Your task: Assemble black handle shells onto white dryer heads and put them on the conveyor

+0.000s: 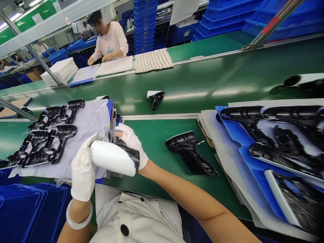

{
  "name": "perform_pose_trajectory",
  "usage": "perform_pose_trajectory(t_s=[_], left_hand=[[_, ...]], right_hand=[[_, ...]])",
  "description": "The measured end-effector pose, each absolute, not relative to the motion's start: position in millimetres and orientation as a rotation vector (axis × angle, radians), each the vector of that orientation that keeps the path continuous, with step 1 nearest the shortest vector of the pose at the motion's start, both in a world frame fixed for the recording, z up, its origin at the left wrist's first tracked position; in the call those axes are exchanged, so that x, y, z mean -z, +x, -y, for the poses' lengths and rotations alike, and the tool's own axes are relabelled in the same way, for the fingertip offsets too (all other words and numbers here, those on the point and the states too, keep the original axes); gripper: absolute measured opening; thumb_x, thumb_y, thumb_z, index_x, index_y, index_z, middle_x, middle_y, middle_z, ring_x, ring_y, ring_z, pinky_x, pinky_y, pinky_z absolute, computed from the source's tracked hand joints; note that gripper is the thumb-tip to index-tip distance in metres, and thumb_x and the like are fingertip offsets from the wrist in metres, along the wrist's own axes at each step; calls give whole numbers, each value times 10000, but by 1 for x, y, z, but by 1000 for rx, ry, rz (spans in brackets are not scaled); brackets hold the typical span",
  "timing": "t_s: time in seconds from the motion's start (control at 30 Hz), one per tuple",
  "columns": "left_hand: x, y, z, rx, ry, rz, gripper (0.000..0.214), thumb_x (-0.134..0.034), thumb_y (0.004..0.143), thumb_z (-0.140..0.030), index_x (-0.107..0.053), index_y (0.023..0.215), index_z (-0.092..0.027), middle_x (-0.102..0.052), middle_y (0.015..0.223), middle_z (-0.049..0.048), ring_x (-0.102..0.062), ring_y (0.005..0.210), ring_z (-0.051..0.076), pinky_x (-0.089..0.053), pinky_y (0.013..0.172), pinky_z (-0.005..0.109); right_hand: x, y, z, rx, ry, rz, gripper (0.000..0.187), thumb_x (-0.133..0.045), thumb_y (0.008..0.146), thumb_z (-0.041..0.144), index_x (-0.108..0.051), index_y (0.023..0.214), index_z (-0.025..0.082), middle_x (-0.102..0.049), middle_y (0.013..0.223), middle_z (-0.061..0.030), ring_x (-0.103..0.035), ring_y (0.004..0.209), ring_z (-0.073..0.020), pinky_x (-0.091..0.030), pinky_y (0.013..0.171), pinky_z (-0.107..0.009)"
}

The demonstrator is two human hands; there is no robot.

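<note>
Both my hands wear white gloves and hold one hair dryer casing (115, 158), white and ribbed outside with a black end, tilted above the bench in front of me. My left hand (83, 170) is closed around its left end. At its far side, my right hand (133, 141) grips the black part, where a bare fingertip shows through the glove; the casing hides some of its fingers. To the right, a black half shell (191, 152) lies with its inside up on the green bench (152, 135).
At left, several black half shells (60, 138) lie on white foam sheet (93, 118). More shells rest on a blue board (227, 135) at right. Beyond runs a green conveyor (202, 84) carrying a small casing (155, 98). Across it, a person (111, 40) works. Blue bins (22, 212) stand lower left.
</note>
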State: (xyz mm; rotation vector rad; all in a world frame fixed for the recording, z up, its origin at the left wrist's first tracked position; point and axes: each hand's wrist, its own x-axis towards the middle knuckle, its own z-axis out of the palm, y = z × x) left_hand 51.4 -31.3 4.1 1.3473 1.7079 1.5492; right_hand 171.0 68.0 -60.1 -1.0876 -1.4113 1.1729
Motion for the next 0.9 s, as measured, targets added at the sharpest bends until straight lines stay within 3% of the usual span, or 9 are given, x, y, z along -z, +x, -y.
perform_pose_trajectory(t_s=[0.13,0.23,0.4,0.57,0.6,0.67,0.77,0.83,0.9], left_hand=[[7,48,32,-1577,1280,-1591,546,-394,971,-593,-635,1279,-211,-708,1201,90,-639,1134,250,-474,1012,377],[7,46,32,-1538,1370,-1555,624,-494,909,-639,-565,1366,-220,-665,1275,106,-614,1180,272,-474,1019,390],[-2,46,34,-1376,1540,-1611,937,-809,648,-617,-472,1434,-234,-646,1286,107,-638,1136,287,-515,968,390],[-7,49,34,-1313,1541,-1659,1094,-882,484,-633,-488,1418,-222,-662,1243,112,-663,1082,302,-555,909,400],[-7,49,34,-1312,1543,-1643,1083,-879,491,-632,-492,1417,-225,-665,1241,108,-665,1079,302,-559,903,398],[-5,48,35,-1340,1557,-1596,913,-810,640,-624,-513,1407,-226,-672,1243,103,-657,1107,293,-539,947,402],[0,46,37,-1440,1550,-1540,506,-510,946,-526,-584,1354,-234,-691,1240,84,-628,1178,253,-461,1062,391],[3,46,37,-1490,1491,-1524,448,-374,1013,-463,-613,1326,-250,-705,1225,66,-621,1193,227,-430,1095,374],[4,46,38,-1503,1447,-1501,474,-341,1017,-488,-611,1330,-257,-706,1224,63,-622,1193,225,-433,1093,371]], right_hand=[[63,168,-67,-1266,-1119,1393,187,-562,826,299,-691,951,245,-602,1321,-49,-567,1255,-192,-454,1080,-318],[65,170,-67,-1196,-1051,1473,156,-548,838,257,-694,889,237,-624,1293,-43,-544,1283,-180,-427,1105,-314],[68,175,-74,-984,-962,1613,171,-532,857,201,-696,861,245,-669,1221,-40,-560,1268,-181,-439,1103,-321],[67,177,-80,-893,-1008,1555,189,-552,873,255,-694,995,232,-644,1283,-75,-557,1276,-204,-437,1109,-348],[67,177,-80,-881,-1000,1541,195,-558,869,263,-691,1008,235,-641,1293,-74,-556,1278,-205,-431,1115,-350],[66,180,-80,-886,-976,1520,217,-581,849,277,-685,1036,244,-638,1304,-67,-553,1282,-205,-422,1123,-350],[66,183,-79,-927,-959,1479,254,-601,812,292,-676,1052,256,-643,1297,-57,-559,1276,-210,-430,1114,-353],[66,184,-79,-948,-932,1484,254,-595,804,300,-673,1041,255,-659,1264,-55,-563,1271,-214,-433,1110,-357],[64,184,-79,-943,-911,1501,227,-582,806,296,-671,1011,255,-673,1231,-50,-568,1263,-215,-441,1104,-358]])
